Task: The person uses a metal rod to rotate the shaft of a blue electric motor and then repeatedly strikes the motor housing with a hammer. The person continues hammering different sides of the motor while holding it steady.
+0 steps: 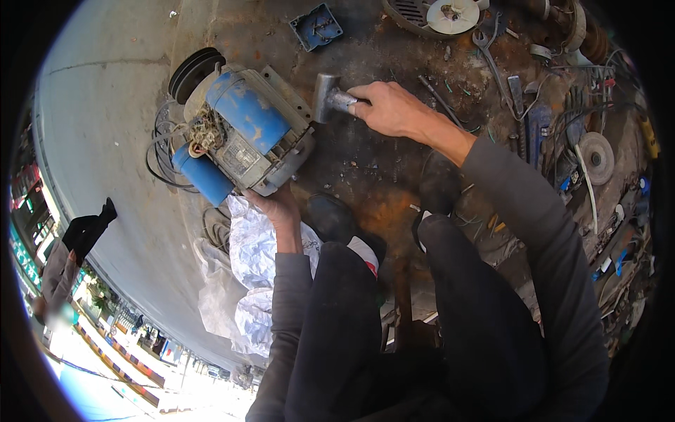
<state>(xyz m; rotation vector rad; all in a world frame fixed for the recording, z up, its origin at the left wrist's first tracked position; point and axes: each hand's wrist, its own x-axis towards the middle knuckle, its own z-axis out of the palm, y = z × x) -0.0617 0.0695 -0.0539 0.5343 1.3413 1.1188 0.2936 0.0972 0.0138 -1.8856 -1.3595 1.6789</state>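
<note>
An electric motor (294, 158) with a grey ribbed body, blue covers and a bundle of loose wires lies tilted on the ground ahead, left of centre. A black grooved pulley (196, 73) is on its far end. My left hand (278, 209) grips the motor's near end from below, with part of its fingers hidden under the casing. In my right hand (389, 107) is a metal hammer (325, 98), closed in my fingers by its short handle. The hammer head is just right of the motor's slotted mounting foot (287, 93), apparently a small gap away.
A blue box (316, 28) with small parts lies at the far side, near a round grey cover (422, 17). Wrenches (494, 67), a grinding disc (597, 159) and cables crowd the right. White sacking (253, 246) lies beside my left forearm. Another person (63, 260) is at far left.
</note>
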